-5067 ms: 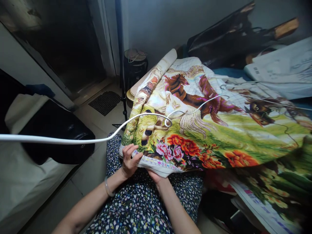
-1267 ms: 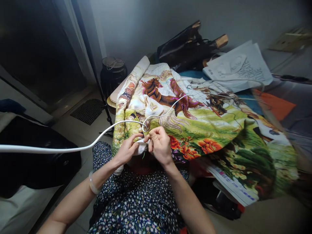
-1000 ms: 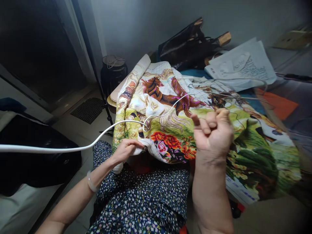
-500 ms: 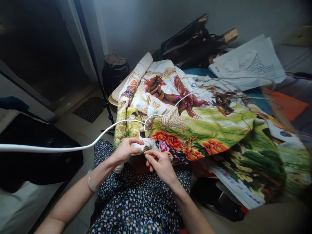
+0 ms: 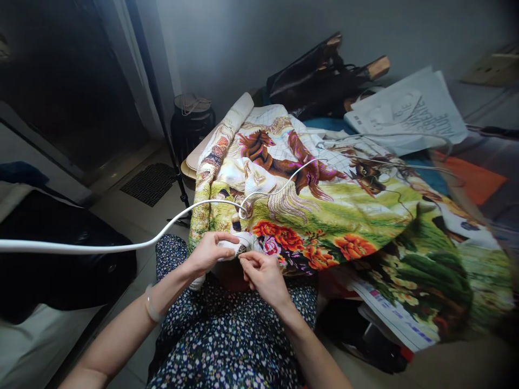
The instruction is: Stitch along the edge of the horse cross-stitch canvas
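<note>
Back down from its raised pull a second ago, my right hand (image 5: 263, 273) now sits low at the cloth edge again, thumb and forefinger pinched together at a small dark spot; I judge a needle is there, but it is too small to tell. My left hand (image 5: 208, 251) is closed around the folded white hem of the large embroidered cloth with horses and red flowers (image 5: 308, 210), thumb on top, gripping it just at 9 o'clock of the right hand, the two almost touching. The hem lies on my lap over the dark floral dress (image 5: 231, 335), and the cloth spreads away from both hands toward 1 o'clock, its long axis running from 10 to 4 o'clock. The right hand is nearer the stitching spot. A white cable (image 5: 121, 247) crosses from 9 o'clock and loops over the cloth. At 12 o'clock lies a dark bag (image 5: 320, 81); at 2 o'clock, a white printed sheet (image 5: 409, 113).
</note>
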A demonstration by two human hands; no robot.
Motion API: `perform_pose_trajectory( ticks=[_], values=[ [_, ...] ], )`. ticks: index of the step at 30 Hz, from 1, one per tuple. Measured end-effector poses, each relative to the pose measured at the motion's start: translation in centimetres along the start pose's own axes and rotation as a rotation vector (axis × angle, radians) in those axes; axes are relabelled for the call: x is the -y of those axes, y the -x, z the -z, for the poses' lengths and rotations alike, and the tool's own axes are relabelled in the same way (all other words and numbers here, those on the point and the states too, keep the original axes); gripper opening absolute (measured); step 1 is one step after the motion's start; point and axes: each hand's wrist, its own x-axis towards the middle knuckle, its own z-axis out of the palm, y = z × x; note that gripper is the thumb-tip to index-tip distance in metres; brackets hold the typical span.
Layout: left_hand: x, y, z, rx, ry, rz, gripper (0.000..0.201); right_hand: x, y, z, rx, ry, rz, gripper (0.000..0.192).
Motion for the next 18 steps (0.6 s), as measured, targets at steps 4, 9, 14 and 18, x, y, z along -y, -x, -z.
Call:
perform_pose_trajectory(
  ticks=[4,9,14,18],
  values=[
    [0.11,0.01,0.0,-0.007,-0.006,-0.002,0.044,0.1,-0.01,-0.19,-0.008,-0.008,0.01,0.034],
    [0.1,0.12,-0.11,-0.008,0.047,0.01,0.047,0.14,0.14,-0.53,-0.02,-0.079,-0.018,0.036],
    [-0.27,0.29,-0.23,-0.015,0.079,0.02,0.048,0.35,0.48,-0.82,-0.049,-0.149,-0.033,0.039],
    [-0.25,0.37,-0.27,-0.026,0.081,0.008,0.047,0.38,0.51,-0.91,-0.057,-0.137,-0.037,0.039]
  ],
)
